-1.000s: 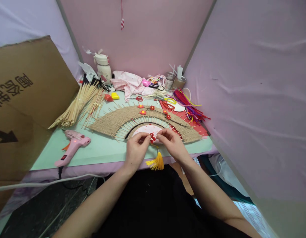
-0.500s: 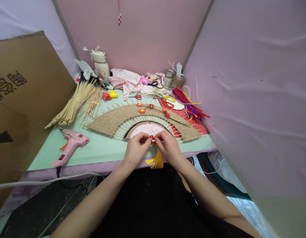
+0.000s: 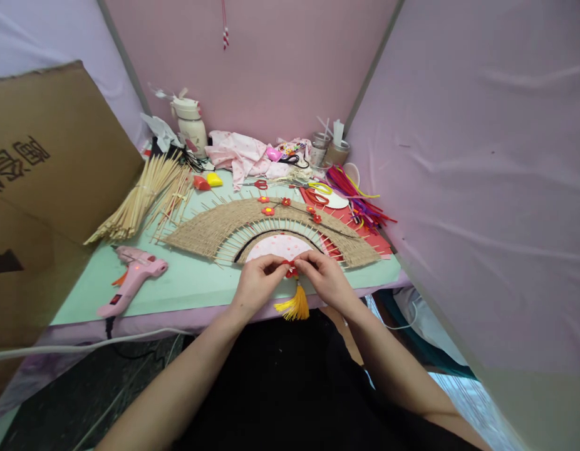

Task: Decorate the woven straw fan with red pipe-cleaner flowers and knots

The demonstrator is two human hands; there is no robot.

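Note:
My left hand [image 3: 258,283] pinches a small red flower [image 3: 291,270] from its left side, at the lower middle of a fan. My right hand [image 3: 322,279] has thumb and forefinger on the same flower from the right. A yellow tassel [image 3: 295,305] hangs below the flower over the table's front edge. The fan [image 3: 200,232] lies spread, with a twine-wrapped outer band, thin sticks and a pink spotted centre [image 3: 275,245] partly hidden by my fingers. Small red and orange flowers [image 3: 268,211] and a dark stem decorate the band.
On the left lie a pink glue gun [image 3: 133,279] and a bundle of sticks [image 3: 134,200], beside a cardboard box [image 3: 50,188]. Scissors [image 3: 321,188], pipe cleaners [image 3: 353,197], pink cloth [image 3: 238,153] and a bottle [image 3: 192,128] fill the back. A white cable [image 3: 93,346] crosses at front left.
My right hand has shifted slightly right, its fingers a little farther from the left ones. More of the red flower shows between them. The fan stays in place.

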